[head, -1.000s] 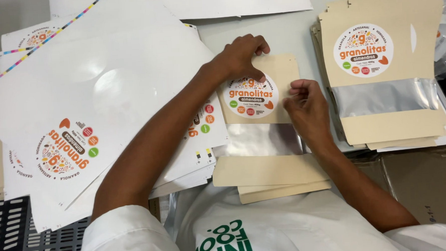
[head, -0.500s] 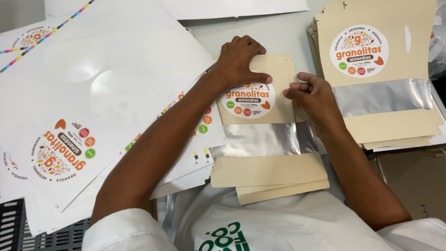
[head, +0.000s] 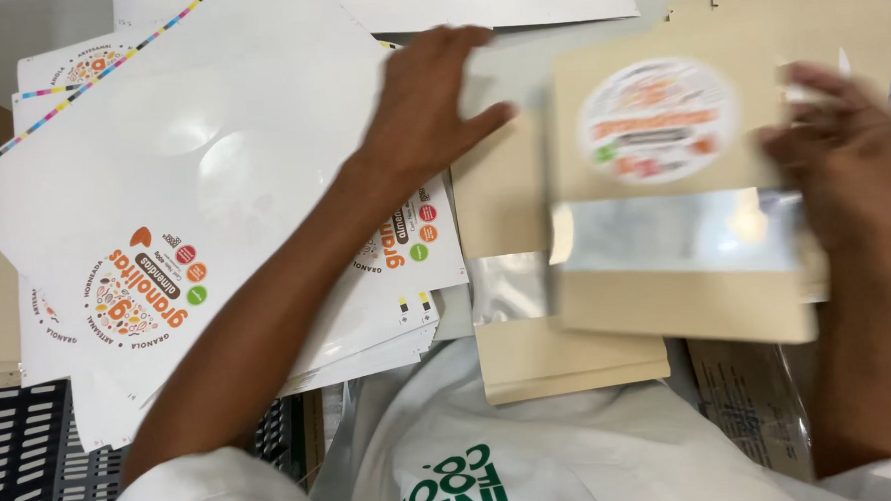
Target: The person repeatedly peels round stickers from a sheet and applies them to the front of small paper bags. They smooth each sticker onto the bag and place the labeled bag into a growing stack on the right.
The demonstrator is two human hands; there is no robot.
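Observation:
My right hand (head: 847, 153) grips a tan paper pouch (head: 664, 211) by its right edge; the pouch has a round printed label near the top and a clear window band across its middle, and it is blurred by motion above the table. My left hand (head: 429, 101) hovers with fingers spread over the large white sticker sheets (head: 181, 162), close to the stack of plain tan pouches (head: 560, 361) lying in front of me. One round label remains on the top sheet (head: 147, 289).
More tan pouches (head: 856, 12) are piled at the back right, partly hidden behind the held pouch. A black slotted crate (head: 24, 469) sits at the lower left. A brown cardboard box (head: 753, 407) lies at the lower right. A grey tabletop (head: 517, 57) shows between the piles.
The labelled pouch has been lifted off the front stack and carried to the right by my right hand. My left hand has let go of it and moved up over the sheets.

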